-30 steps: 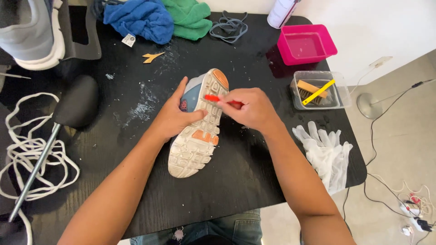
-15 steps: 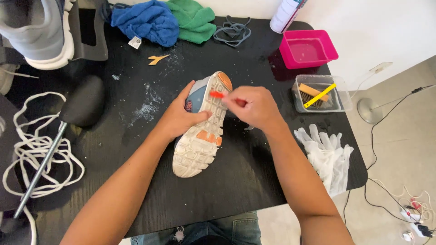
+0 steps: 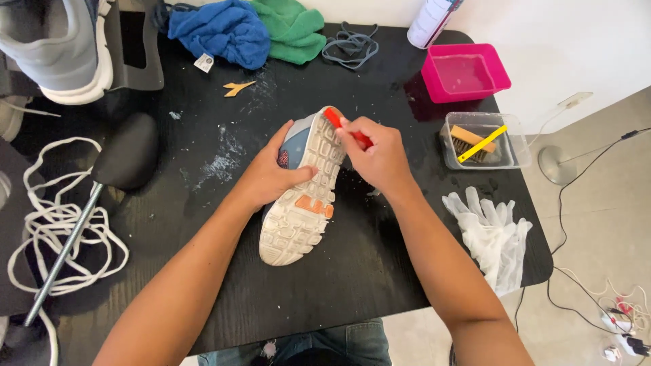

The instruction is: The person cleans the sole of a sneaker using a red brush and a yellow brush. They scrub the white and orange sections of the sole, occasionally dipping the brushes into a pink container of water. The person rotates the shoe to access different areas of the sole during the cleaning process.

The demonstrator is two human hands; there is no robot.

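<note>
Black table (image 3: 380, 285) under everything, round-edged, dusted with white flecks left of the left hand.

Grey sneaker (image 3: 57, 47) on a stand, far up and left of the left hand. White laces (image 3: 54, 230) heaped well left of it, a black shoe tree on a metal rod (image 3: 125, 159) lying between laces and hand.

Blue cloth (image 3: 220, 30) and green cloth (image 3: 291, 27) bunched well above both hands; grey laces (image 3: 352, 46) just right of them.

Shoe (image 3: 302, 196), sole up, at table centre between the hands. Long axis runs from lower left to upper right; the end farther from the person tilts to the right, the near end points back toward the person. Sole off-white with an orange patch mid-length, blue-grey upper showing along the left edge.

White gloves (image 3: 495, 234) down and right of the right hand, near the table edge. Pink tub (image 3: 464, 71) up and right of it; clear tub (image 3: 485, 139) just right, holding a brush and a yellow-handled tool.

Left hand (image 3: 271, 176): wrapped on the shoe's left side, thumb pressed across the sole, fingers curled under the upper.

Right hand (image 3: 380, 159): fingers pressed together, pinching a small red tool (image 3: 336, 120), its tip touching the sole at the far end.
</note>
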